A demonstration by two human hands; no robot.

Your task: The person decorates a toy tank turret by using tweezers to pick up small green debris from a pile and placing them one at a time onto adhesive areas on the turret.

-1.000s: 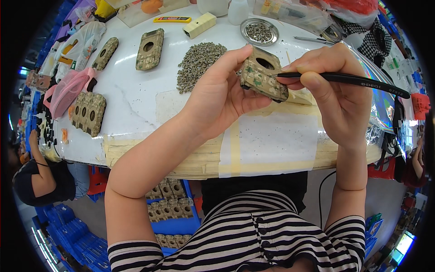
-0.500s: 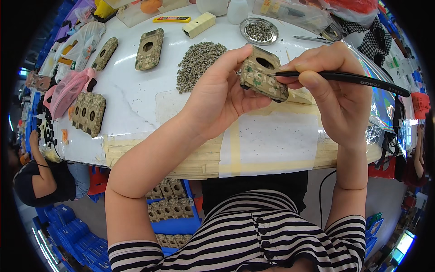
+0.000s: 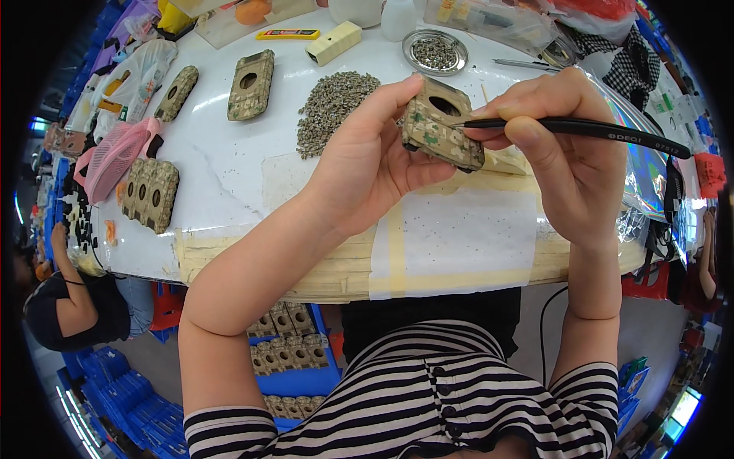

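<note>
Standing nearest your lap, under the table and to the left of the camouflage case (image 3: 437, 131) in your grip, blue trays (image 3: 294, 381) carry rows of similar holed pieces (image 3: 287, 354). Yellowish tape (image 3: 275, 264) lines the table edge on your side of the case, and a white sheet (image 3: 459, 237) dotted with dark specks lies just past that edge, below it. Farther left of the case, a bit closer to you, a row of camouflage pieces (image 3: 151, 180) stands pressed together, with a pink mesh item (image 3: 115, 164) just beyond. Your left hand (image 3: 367, 145) holds the case tilted above the table, thumb on its upper edge and the other fingers curled beneath. Your right hand (image 3: 569, 153), on its right, pinches a slim black tool (image 3: 596, 131) narrowly between thumb and fingers; the tip is at the face beside the round hole, though you cannot tell here whether it touches. Left of the case lies a heap of small metal parts (image 3: 332, 111), and farther left two single camouflage pieces, one larger (image 3: 252, 99), one narrower (image 3: 183, 83). Beyond the case sits a round metal dish (image 3: 462, 55) of small parts, then a cream block (image 3: 333, 43) to its left.
</note>
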